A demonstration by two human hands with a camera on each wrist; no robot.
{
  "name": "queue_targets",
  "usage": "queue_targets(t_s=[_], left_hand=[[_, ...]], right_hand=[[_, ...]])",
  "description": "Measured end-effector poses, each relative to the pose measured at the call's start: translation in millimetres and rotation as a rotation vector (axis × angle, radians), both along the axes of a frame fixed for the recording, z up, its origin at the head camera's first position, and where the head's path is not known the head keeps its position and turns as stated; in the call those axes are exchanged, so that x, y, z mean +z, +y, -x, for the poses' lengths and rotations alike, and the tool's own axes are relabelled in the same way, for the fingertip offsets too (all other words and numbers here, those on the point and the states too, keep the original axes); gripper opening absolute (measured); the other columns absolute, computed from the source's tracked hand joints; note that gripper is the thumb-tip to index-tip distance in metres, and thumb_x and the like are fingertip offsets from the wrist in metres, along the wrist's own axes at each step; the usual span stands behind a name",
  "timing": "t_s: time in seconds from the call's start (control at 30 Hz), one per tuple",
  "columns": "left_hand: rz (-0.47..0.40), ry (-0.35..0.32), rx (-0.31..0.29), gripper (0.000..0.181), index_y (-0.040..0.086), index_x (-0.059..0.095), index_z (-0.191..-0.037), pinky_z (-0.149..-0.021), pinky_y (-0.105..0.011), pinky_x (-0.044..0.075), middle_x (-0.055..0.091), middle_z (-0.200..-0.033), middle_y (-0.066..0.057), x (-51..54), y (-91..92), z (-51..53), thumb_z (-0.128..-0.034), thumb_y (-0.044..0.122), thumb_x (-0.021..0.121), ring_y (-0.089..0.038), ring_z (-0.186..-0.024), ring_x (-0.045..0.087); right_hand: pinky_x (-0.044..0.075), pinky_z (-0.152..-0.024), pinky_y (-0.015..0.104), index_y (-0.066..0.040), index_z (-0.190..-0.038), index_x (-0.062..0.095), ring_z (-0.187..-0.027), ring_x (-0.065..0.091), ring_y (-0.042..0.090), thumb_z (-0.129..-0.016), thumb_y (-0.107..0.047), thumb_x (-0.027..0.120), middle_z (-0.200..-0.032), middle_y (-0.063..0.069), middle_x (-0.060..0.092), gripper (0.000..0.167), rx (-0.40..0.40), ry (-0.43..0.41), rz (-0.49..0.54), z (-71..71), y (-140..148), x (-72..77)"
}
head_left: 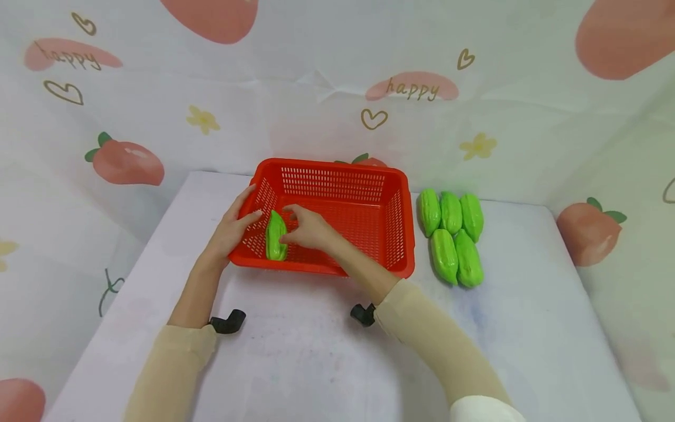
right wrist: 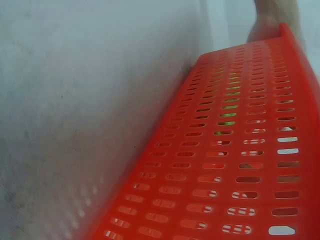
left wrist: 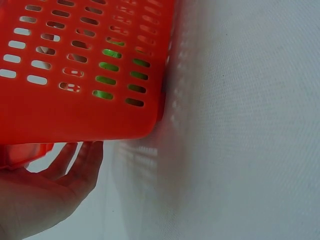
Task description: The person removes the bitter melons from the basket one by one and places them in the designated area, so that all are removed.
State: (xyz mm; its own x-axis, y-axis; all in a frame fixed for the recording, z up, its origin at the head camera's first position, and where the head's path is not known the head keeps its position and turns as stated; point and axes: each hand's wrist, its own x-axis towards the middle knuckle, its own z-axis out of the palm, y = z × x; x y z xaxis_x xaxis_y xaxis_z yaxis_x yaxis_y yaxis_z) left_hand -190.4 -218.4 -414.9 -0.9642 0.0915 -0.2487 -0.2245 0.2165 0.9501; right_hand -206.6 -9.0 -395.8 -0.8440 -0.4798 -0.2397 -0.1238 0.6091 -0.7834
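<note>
A red plastic basket [head_left: 337, 271] with slotted walls sits on the table. My left hand [head_left: 227, 234] holds its left rim, the thumb reaching over the inside; in the left wrist view the fingers [left wrist: 82, 165] touch the rim from outside. Inside the basket, near the left wall, lies a bright green, ridged star fruit [head_left: 275, 237]. My right hand [head_left: 311, 228] hovers over it with thumb and fingers spread, the thumb at the fruit's right side; whether they touch cannot be told. The right wrist view shows only the basket's wall [right wrist: 215, 180], with green behind its slots.
Several more green star fruits [head_left: 445, 255] lie in two rows on the table, right of the basket. A white cloth [head_left: 316, 117] printed with fruit and hearts hangs behind. Black wrist-worn pieces [head_left: 229, 322] stick out beside both forearms above the pale tabletop [head_left: 295, 363].
</note>
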Motion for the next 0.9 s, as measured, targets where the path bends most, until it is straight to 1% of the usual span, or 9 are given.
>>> queue_targets(t_s=[0.2, 0.3, 0.43, 0.53, 0.6, 0.67, 0.7, 0.83, 0.9], left_hand=[[-0.012, 0.003, -0.009, 0.063, 0.046, 0.019, -0.156, -0.099, -0.045, 0.047, 0.028, -0.158, -0.007, 0.7, 0.7, -0.8, -0.1031, 0.032, 0.05, -0.033, -0.131, 0.041], [0.001, 0.006, -0.004, 0.064, 0.045, 0.019, -0.156, -0.099, -0.046, 0.048, 0.029, -0.157, -0.006, 0.4, -0.1, -1.4, -0.1025, 0.035, 0.051, -0.033, -0.132, 0.04], [-0.011, 0.003, -0.004, 0.065, 0.044, 0.018, -0.157, -0.102, -0.051, 0.045, 0.028, -0.158, -0.008, -0.3, -0.7, -1.4, -0.1022, 0.036, 0.051, -0.035, -0.133, 0.039], [-0.026, -0.012, -0.005, 0.066, 0.039, 0.016, -0.159, -0.105, -0.056, 0.041, 0.027, -0.158, -0.01, 9.1, 3.4, -5.0, -0.1026, 0.032, 0.051, -0.037, -0.135, 0.037], [-0.031, -0.019, -0.006, 0.067, 0.035, 0.015, -0.16, -0.106, -0.057, 0.039, 0.026, -0.158, -0.011, 16.0, 6.2, -7.4, -0.1029, 0.029, 0.05, -0.038, -0.136, 0.035], [-0.033, -0.019, -0.007, 0.067, 0.034, 0.015, -0.16, -0.106, -0.058, 0.038, 0.026, -0.159, -0.012, 17.5, 6.6, -7.6, -0.103, 0.028, 0.049, -0.039, -0.137, 0.034], [-0.033, -0.015, -0.007, 0.066, 0.035, 0.016, -0.16, -0.106, -0.057, 0.039, 0.026, -0.159, -0.011, 15.7, 5.9, -7.0, -0.1029, 0.028, 0.05, -0.038, -0.137, 0.034], [-0.031, 0.004, 0.001, 0.064, 0.042, 0.018, -0.158, -0.106, -0.056, 0.039, 0.026, -0.159, -0.007, 2.3, 1.1, -1.4, -0.1033, 0.029, 0.049, -0.035, -0.136, 0.036], [-0.027, 0.012, 0.003, 0.063, 0.043, 0.019, -0.157, -0.106, -0.054, 0.04, 0.027, -0.159, -0.007, 0.2, 0.8, -0.5, -0.1034, 0.029, 0.05, -0.033, -0.134, 0.037]], right_hand=[[0.049, -0.097, 0.041, -0.014, -0.148, 0.045, -0.123, 0.053, 0.026, -0.086, -0.025, 0.078, -0.14, 0.012, 0.055, 0.071, 0.023, -0.009, -0.018, 2.9, -4.4, -3.2], [0.047, -0.1, 0.043, -0.014, -0.149, 0.044, -0.128, 0.05, 0.028, -0.087, -0.025, 0.078, -0.141, 0.011, 0.054, 0.072, 0.049, -0.018, -0.017, 3.6, -7.7, -3.8], [0.047, -0.099, 0.04, -0.017, -0.151, 0.043, -0.118, 0.053, 0.023, -0.087, -0.025, 0.077, -0.137, 0.007, 0.056, 0.073, 0.072, -0.027, -0.041, 3.8, -12.4, -5.0], [0.048, -0.095, 0.035, -0.018, -0.151, 0.043, -0.109, 0.053, 0.018, -0.087, -0.025, 0.077, -0.134, 0.005, 0.058, 0.074, 0.09, -0.018, -0.061, 4.0, -14.9, -7.7], [0.048, -0.094, 0.033, -0.019, -0.152, 0.042, -0.108, 0.053, 0.017, -0.087, -0.026, 0.077, -0.135, 0.004, 0.057, 0.074, 0.104, -0.007, -0.073, 4.5, -16.4, -9.5], [0.047, -0.094, 0.033, -0.019, -0.153, 0.041, -0.108, 0.052, 0.016, -0.087, -0.026, 0.078, -0.137, 0.004, 0.056, 0.076, 0.111, -0.011, -0.078, 4.6, -17.5, -10.5], [0.047, -0.094, 0.033, -0.019, -0.153, 0.041, -0.108, 0.052, 0.016, -0.087, -0.027, 0.078, -0.137, 0.003, 0.056, 0.076, 0.115, -0.014, -0.084, 4.8, -17.9, -11.0], [0.045, -0.096, 0.035, -0.019, -0.154, 0.039, -0.109, 0.051, 0.018, -0.086, -0.027, 0.078, -0.138, 0.004, 0.055, 0.078, 0.13, -0.032, -0.09, 5.2, -19.6, -13.3], [0.044, -0.097, 0.035, -0.02, -0.155, 0.037, -0.109, 0.05, 0.018, -0.086, -0.028, 0.078, -0.137, 0.004, 0.055, 0.08, 0.142, -0.03, -0.103, 5.6, -20.2, -15.5]])
